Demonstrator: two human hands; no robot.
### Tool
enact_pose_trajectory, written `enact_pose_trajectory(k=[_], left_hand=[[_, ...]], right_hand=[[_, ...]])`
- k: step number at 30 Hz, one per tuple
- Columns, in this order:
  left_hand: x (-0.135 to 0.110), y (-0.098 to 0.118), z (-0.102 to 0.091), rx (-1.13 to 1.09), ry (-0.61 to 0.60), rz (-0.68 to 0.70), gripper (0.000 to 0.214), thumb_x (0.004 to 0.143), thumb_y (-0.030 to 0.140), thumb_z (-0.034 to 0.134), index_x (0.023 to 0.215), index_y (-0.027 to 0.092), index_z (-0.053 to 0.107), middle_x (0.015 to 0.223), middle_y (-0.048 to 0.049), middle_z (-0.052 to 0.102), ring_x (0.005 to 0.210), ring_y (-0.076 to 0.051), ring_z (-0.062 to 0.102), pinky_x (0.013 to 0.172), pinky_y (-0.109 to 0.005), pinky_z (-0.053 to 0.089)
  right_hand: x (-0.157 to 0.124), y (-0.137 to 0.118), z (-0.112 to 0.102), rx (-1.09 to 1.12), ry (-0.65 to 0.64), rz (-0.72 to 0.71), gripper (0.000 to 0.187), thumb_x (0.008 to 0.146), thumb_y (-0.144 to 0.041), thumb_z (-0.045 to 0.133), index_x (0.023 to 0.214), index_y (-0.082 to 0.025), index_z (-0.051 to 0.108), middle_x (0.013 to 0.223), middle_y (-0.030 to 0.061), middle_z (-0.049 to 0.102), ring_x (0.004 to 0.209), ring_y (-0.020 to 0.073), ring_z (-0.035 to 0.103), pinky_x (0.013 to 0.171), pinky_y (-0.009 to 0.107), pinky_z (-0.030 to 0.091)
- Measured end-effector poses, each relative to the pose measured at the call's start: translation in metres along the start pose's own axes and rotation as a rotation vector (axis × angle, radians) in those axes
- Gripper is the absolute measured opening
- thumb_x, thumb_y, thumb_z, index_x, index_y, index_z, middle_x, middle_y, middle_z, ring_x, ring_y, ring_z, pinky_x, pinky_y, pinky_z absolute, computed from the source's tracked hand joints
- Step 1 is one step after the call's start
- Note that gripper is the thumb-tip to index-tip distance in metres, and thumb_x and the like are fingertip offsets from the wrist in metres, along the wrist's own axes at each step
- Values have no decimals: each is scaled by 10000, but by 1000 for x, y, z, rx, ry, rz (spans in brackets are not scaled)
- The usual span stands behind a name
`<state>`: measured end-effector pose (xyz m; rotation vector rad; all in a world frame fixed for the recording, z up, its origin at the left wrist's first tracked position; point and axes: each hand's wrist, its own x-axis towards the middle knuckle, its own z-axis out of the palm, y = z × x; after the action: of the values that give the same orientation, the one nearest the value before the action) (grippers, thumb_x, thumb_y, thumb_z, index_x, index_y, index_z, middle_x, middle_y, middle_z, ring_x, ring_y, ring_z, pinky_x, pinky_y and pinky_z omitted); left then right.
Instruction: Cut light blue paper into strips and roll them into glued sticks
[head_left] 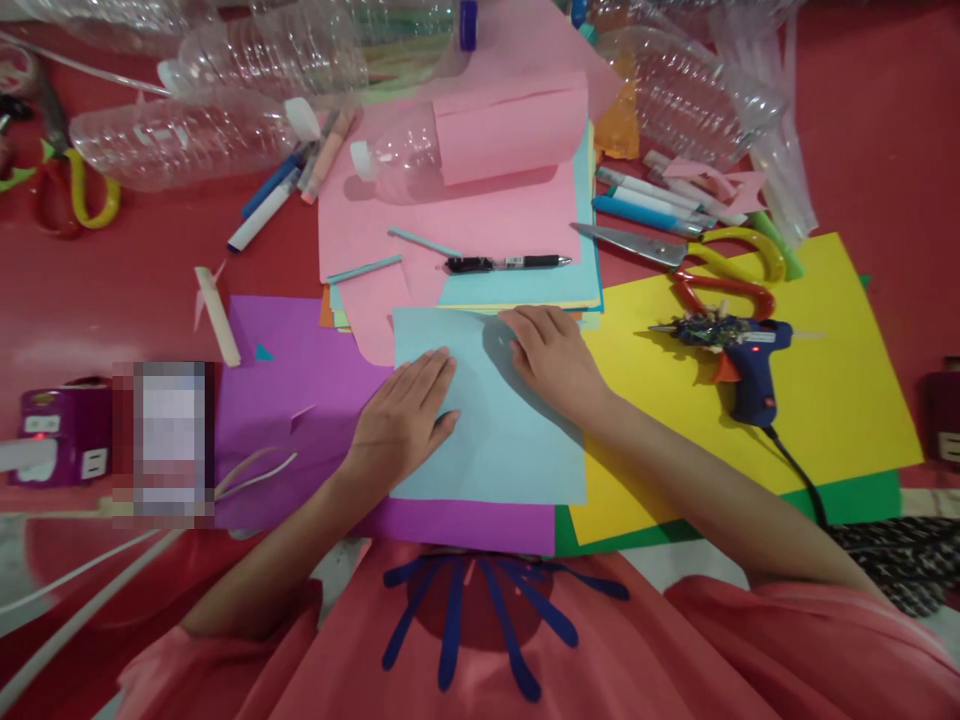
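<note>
A light blue paper sheet [495, 440] lies in front of me, partly over a purple sheet [300, 390] and a yellow sheet [825, 380]. My left hand [405, 415] lies flat on the blue sheet's left edge, fingers stretched out. My right hand [551, 360] presses on the sheet's upper part with fingers bent down onto the paper; a soft fold or curl shows beneath it. Neither hand holds a tool.
Above lie pink paper [450, 215] with a black pen [506, 263], scissors [705, 260], markers [645, 205] and several clear plastic bottles [187, 140]. A blue glue gun [742, 350] rests on the yellow sheet, its cord trailing right. A purple power strip [60, 430] sits at left.
</note>
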<state>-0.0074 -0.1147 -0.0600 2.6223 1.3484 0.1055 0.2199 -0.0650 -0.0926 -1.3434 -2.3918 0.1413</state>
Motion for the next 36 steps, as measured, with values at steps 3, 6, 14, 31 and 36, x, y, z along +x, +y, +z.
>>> enact_pose_trajectory(k=[3,6,14,31,36], left_hand=[[-1,-4,0,36,2,-4,458,999,301,402,1385,91,530,1378,-174,615,1312,-265,564,1113,-410,441],[-2,-7,2,81,56,48,430,1000,316,423,1350,106,558,1280,-161,679,1211,-263,627,1026,-405,494],[-6,-22,5,159,303,129,222,963,260,520,1123,171,644,941,-70,720,892,-204,671,841,-325,525],[24,3,19,361,346,189,434,971,174,470,1404,170,485,1390,-118,619,1321,-216,560,1161,-430,378],[18,5,15,272,263,204,460,970,128,431,1430,133,458,1377,-142,623,1314,-235,564,1154,-474,382]], right_hand=[[0,0,1,19,-8,16,391,896,-63,388,1236,-159,555,1160,148,667,1044,279,585,926,463,468],[-1,1,2,10,10,6,378,900,-73,401,1239,-141,554,1153,151,671,1040,274,590,911,453,478],[-1,1,4,-28,44,-20,373,898,-67,415,1239,-131,552,1140,148,678,1031,256,599,900,427,491],[-28,-15,-21,-1,72,-132,421,920,-99,457,1326,-157,552,1277,110,679,1266,223,553,1132,444,379],[-43,-24,-24,-61,-20,-88,426,965,-298,481,1362,-156,547,1368,112,632,1352,273,476,1169,478,306]])
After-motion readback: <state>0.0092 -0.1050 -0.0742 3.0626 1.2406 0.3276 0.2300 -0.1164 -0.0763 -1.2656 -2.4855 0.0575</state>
